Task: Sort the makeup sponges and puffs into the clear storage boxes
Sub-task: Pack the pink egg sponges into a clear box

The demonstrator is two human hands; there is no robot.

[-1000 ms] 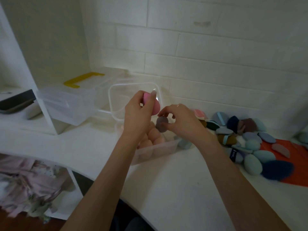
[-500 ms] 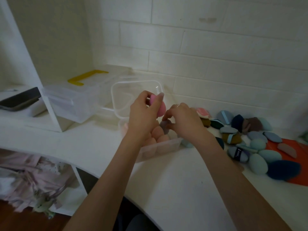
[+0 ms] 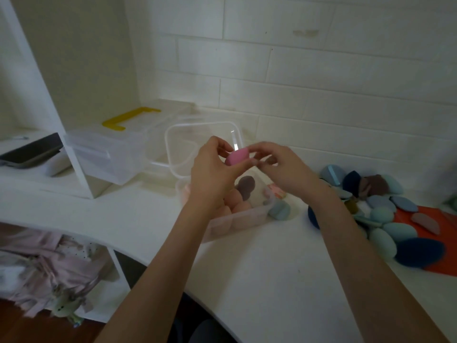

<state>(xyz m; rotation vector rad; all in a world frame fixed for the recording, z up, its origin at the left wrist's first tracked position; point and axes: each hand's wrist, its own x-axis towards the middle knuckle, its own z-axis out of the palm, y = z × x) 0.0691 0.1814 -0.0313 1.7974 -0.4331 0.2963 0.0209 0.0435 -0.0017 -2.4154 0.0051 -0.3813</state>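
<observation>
1. Both hands now meet above the box: our left hand [image 3: 215,174] pinches the pink sponge [image 3: 238,156] between thumb and fingers, and our right hand [image 3: 282,169] has come up to touch its far end with curled fingertips. Whether the right hand truly grips it or only steadies it, we cannot tell.
2. A moment ago our right hand carried a mauve sponge [image 3: 246,186] low over the box [image 3: 237,219]; that sponge now lies in the box below our hands, leaning on the peach sponges [image 3: 235,204] already there, and the right hand has let it go.
3. So one more piece is sorted, and the pink sponge, held in the air just above the box, looks to be next. We judge it is being turned or handed across before it goes down among the warm colours.
4. To the right of our right hand the pile [image 3: 378,209] of blue, teal and brown puffs waits on the tabletop [image 3: 259,280], partly on an orange sheet [image 3: 442,266]. Much of the task is left.
5. Beyond our hands the box's lid [image 3: 178,144] stands propped; left of it sits a bigger clear box [image 3: 106,154] with a yellow handle [image 3: 128,118].
</observation>
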